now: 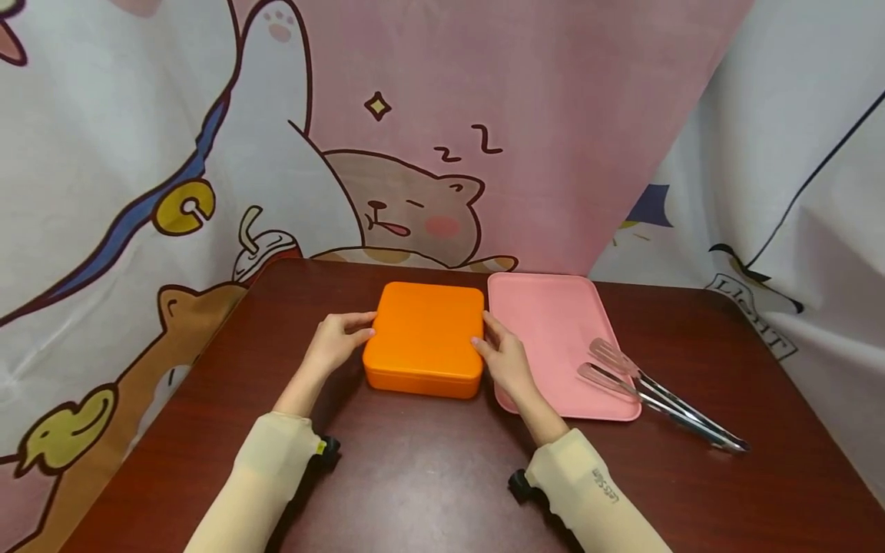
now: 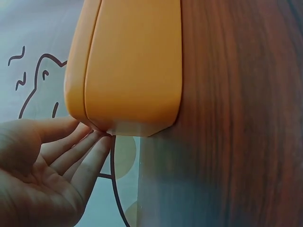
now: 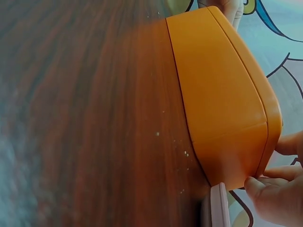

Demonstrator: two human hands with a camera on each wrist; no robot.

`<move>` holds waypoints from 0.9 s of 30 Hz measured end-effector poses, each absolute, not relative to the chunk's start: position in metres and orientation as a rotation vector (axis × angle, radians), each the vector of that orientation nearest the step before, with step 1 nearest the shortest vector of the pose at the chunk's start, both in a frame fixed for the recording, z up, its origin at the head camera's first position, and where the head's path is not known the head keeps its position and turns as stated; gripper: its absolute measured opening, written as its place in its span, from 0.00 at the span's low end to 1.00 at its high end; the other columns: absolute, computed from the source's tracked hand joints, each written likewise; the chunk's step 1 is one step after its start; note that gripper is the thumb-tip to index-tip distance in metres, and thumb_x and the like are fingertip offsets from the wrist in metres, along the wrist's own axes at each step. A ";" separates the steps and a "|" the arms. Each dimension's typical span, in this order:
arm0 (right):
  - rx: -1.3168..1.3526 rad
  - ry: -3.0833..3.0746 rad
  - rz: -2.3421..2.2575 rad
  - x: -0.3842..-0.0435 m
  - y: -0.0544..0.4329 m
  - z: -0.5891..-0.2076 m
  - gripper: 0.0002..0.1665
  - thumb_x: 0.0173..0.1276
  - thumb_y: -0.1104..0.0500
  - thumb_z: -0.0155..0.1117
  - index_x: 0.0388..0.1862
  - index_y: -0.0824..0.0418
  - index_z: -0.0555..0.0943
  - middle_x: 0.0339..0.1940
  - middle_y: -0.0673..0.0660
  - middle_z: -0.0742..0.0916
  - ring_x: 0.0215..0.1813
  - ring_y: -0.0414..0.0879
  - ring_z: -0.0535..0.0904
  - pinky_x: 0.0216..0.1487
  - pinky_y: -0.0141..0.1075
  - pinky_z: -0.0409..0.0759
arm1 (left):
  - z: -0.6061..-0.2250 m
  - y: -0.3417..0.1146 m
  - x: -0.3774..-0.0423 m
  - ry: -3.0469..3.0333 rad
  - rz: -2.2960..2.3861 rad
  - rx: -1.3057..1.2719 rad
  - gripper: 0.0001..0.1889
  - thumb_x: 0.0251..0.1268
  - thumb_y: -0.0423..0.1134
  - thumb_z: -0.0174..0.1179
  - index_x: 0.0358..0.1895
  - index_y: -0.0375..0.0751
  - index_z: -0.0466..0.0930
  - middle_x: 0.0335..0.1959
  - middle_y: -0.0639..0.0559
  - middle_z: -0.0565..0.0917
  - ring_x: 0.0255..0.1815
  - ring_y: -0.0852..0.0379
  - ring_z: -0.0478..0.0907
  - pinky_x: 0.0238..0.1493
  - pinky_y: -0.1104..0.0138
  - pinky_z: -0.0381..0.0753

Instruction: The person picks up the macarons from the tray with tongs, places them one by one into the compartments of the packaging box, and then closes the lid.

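A closed orange box (image 1: pixel 423 330) with rounded corners sits on the table in the head view. A thin seam runs round its side below the top in both wrist views. My left hand (image 1: pixel 335 342) touches the box's left side with extended fingertips and thumb. In the left wrist view, those fingers (image 2: pixel 92 163) meet the box near the seam. On the opposite side my right hand (image 1: pixel 507 361) rests its thumb and fingertips against the box. The right wrist view has the right thumb (image 3: pixel 258 189) at the seam by a corner; some fingers are partly out of frame.
Right of the box lies a pink tray (image 1: pixel 539 322), its edge close to the box. Metal tongs (image 1: pixel 674 399) rest with their slotted ends on the tray and their joined end over the brown table (image 1: pixel 429 476). A printed curtain (image 1: pixel 553 138) hangs behind the table.
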State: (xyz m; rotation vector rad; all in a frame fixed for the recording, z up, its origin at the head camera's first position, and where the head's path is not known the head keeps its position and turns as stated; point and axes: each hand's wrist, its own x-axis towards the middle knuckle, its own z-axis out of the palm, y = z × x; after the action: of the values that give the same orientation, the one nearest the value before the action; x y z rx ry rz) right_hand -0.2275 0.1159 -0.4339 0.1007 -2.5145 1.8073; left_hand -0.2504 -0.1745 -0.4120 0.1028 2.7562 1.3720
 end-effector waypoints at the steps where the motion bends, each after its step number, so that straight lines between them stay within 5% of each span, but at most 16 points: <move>1: 0.098 -2.488 1.853 -0.228 0.116 -0.434 0.36 0.73 0.68 0.58 0.77 0.70 0.60 0.78 0.68 0.65 0.78 0.59 0.63 0.75 0.48 0.64 | -0.412 -0.175 -0.251 2.756 1.374 0.107 0.20 0.72 0.38 0.60 0.65 0.43 0.79 0.64 0.41 0.80 0.67 0.42 0.76 0.65 0.49 0.76; 10: 0.188 -2.341 1.936 -0.229 0.128 -0.432 0.38 0.68 0.68 0.64 0.74 0.74 0.63 0.74 0.75 0.69 0.77 0.63 0.64 0.74 0.45 0.66 | -0.408 -0.179 -0.252 2.678 1.582 0.119 0.20 0.73 0.34 0.58 0.65 0.39 0.78 0.63 0.41 0.81 0.62 0.45 0.81 0.60 0.55 0.80; 17: 0.152 -2.383 1.932 -0.230 0.142 -0.411 0.36 0.72 0.67 0.61 0.75 0.71 0.62 0.76 0.70 0.68 0.79 0.60 0.62 0.77 0.47 0.62 | -0.385 -0.178 -0.260 2.646 1.697 0.156 0.19 0.73 0.34 0.58 0.65 0.39 0.78 0.63 0.40 0.82 0.62 0.45 0.81 0.55 0.63 0.82; 27: 0.131 -2.334 1.841 -0.231 0.175 -0.384 0.34 0.74 0.64 0.58 0.76 0.67 0.63 0.77 0.65 0.69 0.79 0.55 0.63 0.76 0.43 0.64 | -0.353 -0.164 -0.263 2.851 1.615 0.288 0.19 0.74 0.42 0.57 0.64 0.44 0.80 0.61 0.44 0.83 0.59 0.47 0.83 0.59 0.54 0.82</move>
State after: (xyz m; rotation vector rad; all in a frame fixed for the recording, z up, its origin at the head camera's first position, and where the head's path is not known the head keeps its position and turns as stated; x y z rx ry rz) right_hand -0.2310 0.1746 -0.3843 0.1311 -2.3342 1.8410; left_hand -0.2633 -0.1639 -0.3532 0.2878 2.8514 1.6149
